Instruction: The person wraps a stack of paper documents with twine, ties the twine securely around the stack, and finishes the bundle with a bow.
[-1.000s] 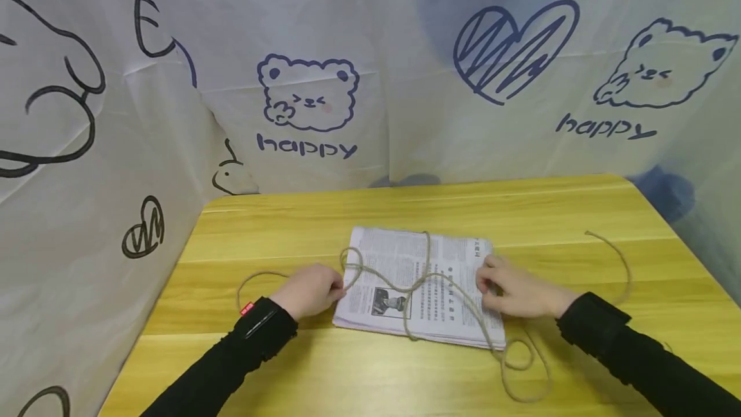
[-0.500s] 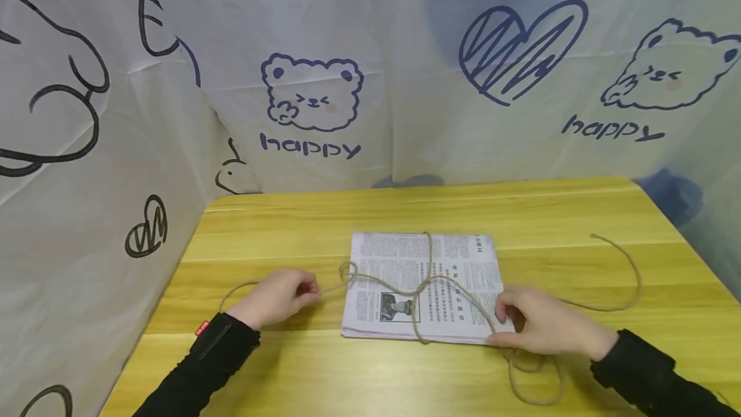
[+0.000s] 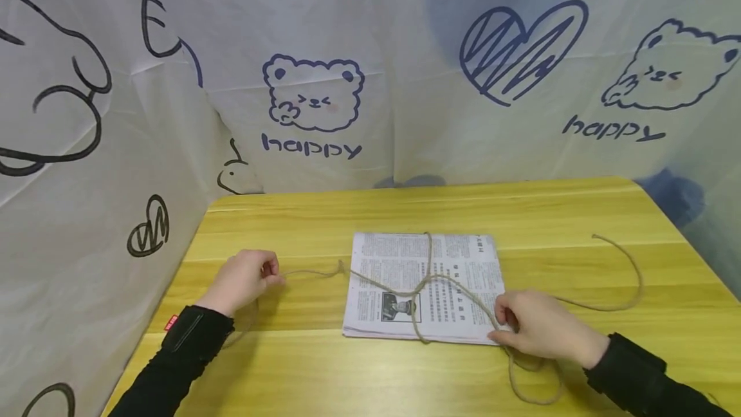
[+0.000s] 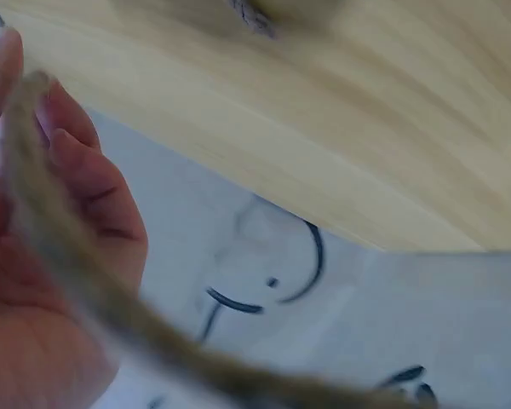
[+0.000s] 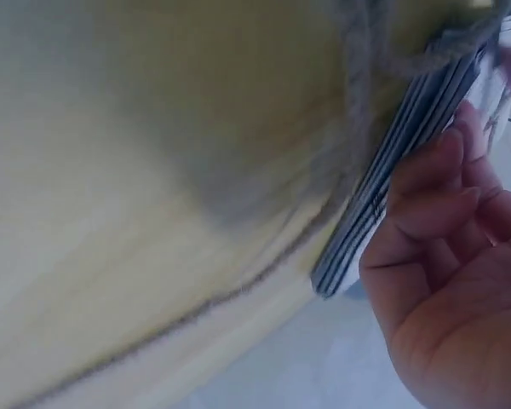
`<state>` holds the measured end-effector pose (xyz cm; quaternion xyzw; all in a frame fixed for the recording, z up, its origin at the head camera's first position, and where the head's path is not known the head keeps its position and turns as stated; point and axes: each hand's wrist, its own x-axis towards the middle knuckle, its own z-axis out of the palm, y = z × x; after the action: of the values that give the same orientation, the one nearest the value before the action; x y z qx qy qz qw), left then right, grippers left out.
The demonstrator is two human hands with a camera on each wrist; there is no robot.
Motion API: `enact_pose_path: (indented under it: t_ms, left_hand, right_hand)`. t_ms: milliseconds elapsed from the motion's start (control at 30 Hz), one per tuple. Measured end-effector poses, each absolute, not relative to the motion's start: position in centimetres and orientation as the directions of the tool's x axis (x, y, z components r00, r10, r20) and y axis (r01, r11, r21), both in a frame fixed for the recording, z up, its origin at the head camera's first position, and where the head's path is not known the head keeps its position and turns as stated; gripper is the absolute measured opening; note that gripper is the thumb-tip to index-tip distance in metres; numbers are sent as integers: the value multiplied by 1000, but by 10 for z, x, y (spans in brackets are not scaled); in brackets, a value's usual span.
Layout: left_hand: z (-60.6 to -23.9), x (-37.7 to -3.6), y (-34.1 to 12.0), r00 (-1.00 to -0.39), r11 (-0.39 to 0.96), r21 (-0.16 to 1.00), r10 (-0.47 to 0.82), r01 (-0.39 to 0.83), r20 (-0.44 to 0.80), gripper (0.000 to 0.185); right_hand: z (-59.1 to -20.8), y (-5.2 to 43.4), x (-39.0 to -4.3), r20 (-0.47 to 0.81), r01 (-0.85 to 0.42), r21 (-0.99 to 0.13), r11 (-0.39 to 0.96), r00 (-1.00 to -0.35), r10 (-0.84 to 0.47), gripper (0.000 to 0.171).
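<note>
A flat stack of folded newspapers (image 3: pixel 376 253) lies on the table, with tan rope (image 3: pixel 382 285) running lengthwise and crosswise over its top, crossing near the middle. To the left of the stack, my left hand (image 3: pixel 240 282) pinches one length of the rope, stretched nearly straight to a small kink at the left edge. The rope's tail (image 4: pixel 153 336) trails past the palm in the left wrist view. My right hand (image 3: pixel 547 327) grips the stack's front right corner, thumb at the front edge and curled fingers (image 5: pixel 426 200) against the side, beside the rope.
Loose rope loops (image 3: pixel 535 401) lie on the wooden table (image 3: pixel 289 372) near the right hand. Another rope end (image 3: pixel 633 269) curves out to the right. White cloth (image 3: pixel 405 114) with drawings hangs behind the table and along its left side.
My left hand has drawn away to the left with the rope, and the loop at the stack's left edge has tightened to a kink. My right hand has moved down to the front right corner.
</note>
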<state>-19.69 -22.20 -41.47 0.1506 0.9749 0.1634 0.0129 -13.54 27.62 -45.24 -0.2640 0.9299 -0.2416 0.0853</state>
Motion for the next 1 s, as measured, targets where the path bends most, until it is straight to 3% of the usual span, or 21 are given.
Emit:
enact_pose_path:
  t_ms: [233,433,567,667,800,900,1000]
  left_hand:
    - [-412,-205,-253,-990,968,210,134,138,32,24]
    - [-421,-209,-257,-993,985,154,94,81,-78,25]
    - [-419,-207,-232,-965,969,174,202,173,-166,35]
    - [-412,-205,-201,-947,938,212,303,275,-112,47]
    - [-418,-203,-152,-868,837,267,496,478,0,45]
    - [-433,-204,-122,-777,749,275,630,602,-13,39]
    - [-447,-208,-107,-737,717,242,676,654,-10,23]
  right_hand:
    - [-449,284,-142,-59,-366,-574,732,-874,-483,18]
    - [-449,295,-153,-9,-286,-515,808,-941,-338,4]
    - [-452,293,-154,31,-322,-477,818,-936,-351,6]
    - [-453,292,-154,16,-334,-480,811,-928,-373,15]
    - [-453,292,-158,-3,-334,-494,802,-922,-386,18]
    - [-454,292,-162,-14,-329,-533,780,-918,-397,15]
    - [-455,291,-168,-36,-296,-603,741,-917,-396,19]
